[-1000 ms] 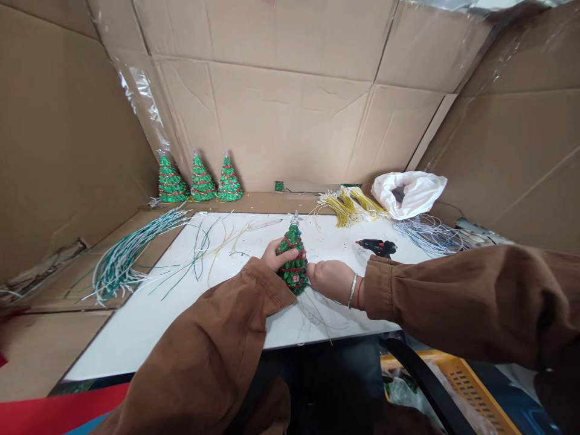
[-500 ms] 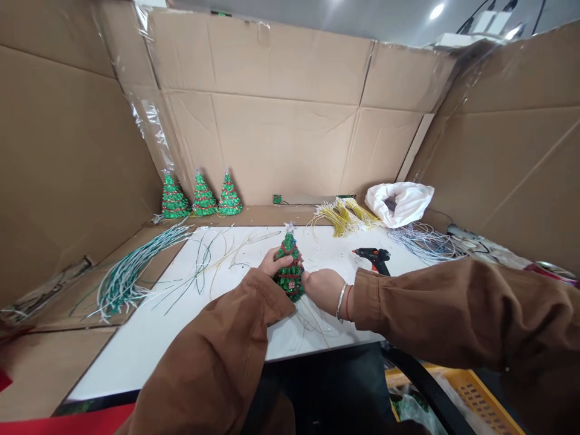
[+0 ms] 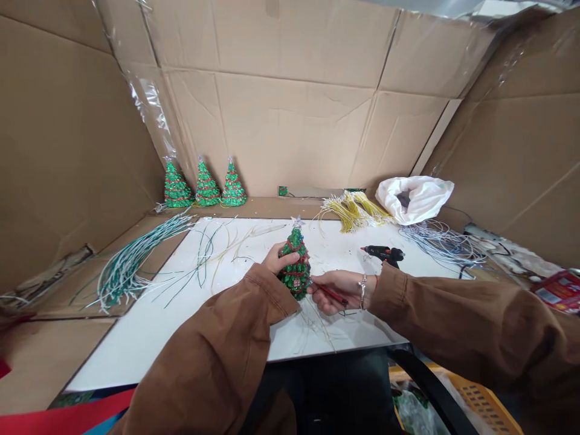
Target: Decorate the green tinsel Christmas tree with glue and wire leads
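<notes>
A small green Christmas tree (image 3: 295, 273) with red garlands and a pale star on top stands near the middle of the white board. My left hand (image 3: 277, 258) is closed around its left side, thumb across the front. In my right hand (image 3: 333, 290) is a slim red-handled tool (image 3: 334, 295), its front end close to the tree's lower right side; I cannot make out its tip or whether it touches. Loose thin wires (image 3: 317, 323) lie below the tree. Right of it, a black hot glue gun (image 3: 385, 252) rests on its side.
Against the cardboard wall (image 3: 290, 133) stand three finished-looking trees (image 3: 207, 186). Green wires (image 3: 131, 260) lie left, yellow wires (image 3: 347, 212) at the back, pale wires (image 3: 437, 241) right. A white bag (image 3: 414, 196) sits behind; a yellow crate (image 3: 480, 399) is below the board (image 3: 136, 356).
My right hand has turned and drawn slightly away from the tree, and the red-handled tool now shows in it. The view has tilted down a little. My left hand still grips the tree.
</notes>
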Tool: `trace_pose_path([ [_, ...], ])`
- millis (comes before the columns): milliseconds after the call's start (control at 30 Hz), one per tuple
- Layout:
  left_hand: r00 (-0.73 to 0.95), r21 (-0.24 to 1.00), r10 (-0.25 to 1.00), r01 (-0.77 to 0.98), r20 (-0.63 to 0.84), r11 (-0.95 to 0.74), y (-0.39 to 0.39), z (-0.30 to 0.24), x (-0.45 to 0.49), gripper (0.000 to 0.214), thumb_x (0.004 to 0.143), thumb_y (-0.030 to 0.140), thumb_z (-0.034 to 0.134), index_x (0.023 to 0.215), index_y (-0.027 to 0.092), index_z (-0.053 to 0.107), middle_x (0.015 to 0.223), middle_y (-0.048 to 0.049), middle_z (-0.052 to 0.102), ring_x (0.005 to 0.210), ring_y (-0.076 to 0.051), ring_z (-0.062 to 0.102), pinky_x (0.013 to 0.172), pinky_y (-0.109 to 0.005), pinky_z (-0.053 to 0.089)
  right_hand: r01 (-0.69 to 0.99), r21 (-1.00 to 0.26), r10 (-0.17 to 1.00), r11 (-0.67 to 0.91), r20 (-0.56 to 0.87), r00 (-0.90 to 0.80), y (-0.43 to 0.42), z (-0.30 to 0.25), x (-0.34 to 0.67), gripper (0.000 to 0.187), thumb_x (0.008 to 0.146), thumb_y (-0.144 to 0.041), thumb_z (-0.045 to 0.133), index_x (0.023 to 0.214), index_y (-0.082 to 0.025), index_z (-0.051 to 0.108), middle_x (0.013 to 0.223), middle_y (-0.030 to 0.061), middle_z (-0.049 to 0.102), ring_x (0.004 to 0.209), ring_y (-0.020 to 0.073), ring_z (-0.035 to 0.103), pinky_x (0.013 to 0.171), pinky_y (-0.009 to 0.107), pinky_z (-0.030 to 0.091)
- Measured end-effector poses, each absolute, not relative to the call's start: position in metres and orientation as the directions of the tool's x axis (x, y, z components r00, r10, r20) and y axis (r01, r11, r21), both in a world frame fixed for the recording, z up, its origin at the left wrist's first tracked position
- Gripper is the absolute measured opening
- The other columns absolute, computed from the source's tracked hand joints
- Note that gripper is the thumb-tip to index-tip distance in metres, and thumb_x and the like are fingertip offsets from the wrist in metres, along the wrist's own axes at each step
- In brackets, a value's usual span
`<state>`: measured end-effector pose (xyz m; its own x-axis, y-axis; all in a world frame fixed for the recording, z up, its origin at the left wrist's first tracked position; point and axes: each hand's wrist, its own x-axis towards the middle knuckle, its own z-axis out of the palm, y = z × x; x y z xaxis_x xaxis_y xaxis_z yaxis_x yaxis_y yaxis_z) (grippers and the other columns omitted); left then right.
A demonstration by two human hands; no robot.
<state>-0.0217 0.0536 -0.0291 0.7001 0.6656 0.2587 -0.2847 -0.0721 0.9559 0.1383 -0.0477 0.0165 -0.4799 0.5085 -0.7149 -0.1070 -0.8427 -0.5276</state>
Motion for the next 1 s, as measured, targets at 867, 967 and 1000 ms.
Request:
trace_pose_path([
  [867,0.626,0.963,0.736,-0.233,0.257,-0.138,0.036,-0.025,-0.015,0.050,0.058,0.051,0.073,0.083,0.010,0.061,0.074,-0.0064,0.063,0.069,-0.017,0.059,0.066,-0.031,0.048,0.982,-0.098,0.950,0.164,-0.251,-0.184,-0.062,0.023,0.127,0.044,0.094,-0.031,0.023,0.090,-0.011,0.062,0.093,0.0218,0.067,0.085,0.0285,0.065,0.067,0.034,0.043],
  [967,0.636,0.961,0.723,-0.232,0.269,-0.153,0.037,-0.026,-0.014,0.051,0.058,0.053,0.073,0.081,0.009,0.061,0.074,-0.0069,0.063,0.070,-0.018,0.060,0.068,-0.032,0.048,0.965,0.066,0.948,0.254,-0.216,-0.234,-0.065,0.022,0.125,0.036,0.093,-0.023,0.027,0.101,-0.008,0.058,0.090,0.0229,0.067,0.085,0.0310,0.066,0.065,0.036,0.046],
  [1000,0.639,0.959,0.718,-0.231,0.275,-0.161,0.038,-0.027,-0.014,0.052,0.058,0.054,0.072,0.081,0.009,0.062,0.075,-0.0073,0.064,0.071,-0.019,0.060,0.069,-0.033,0.048,0.953,0.111,0.944,0.282,-0.210,-0.255,-0.065,0.022,0.125,0.033,0.092,-0.020,0.029,0.103,-0.007,0.057,0.089,0.0229,0.067,0.084,0.0311,0.066,0.065,0.036,0.046],
])
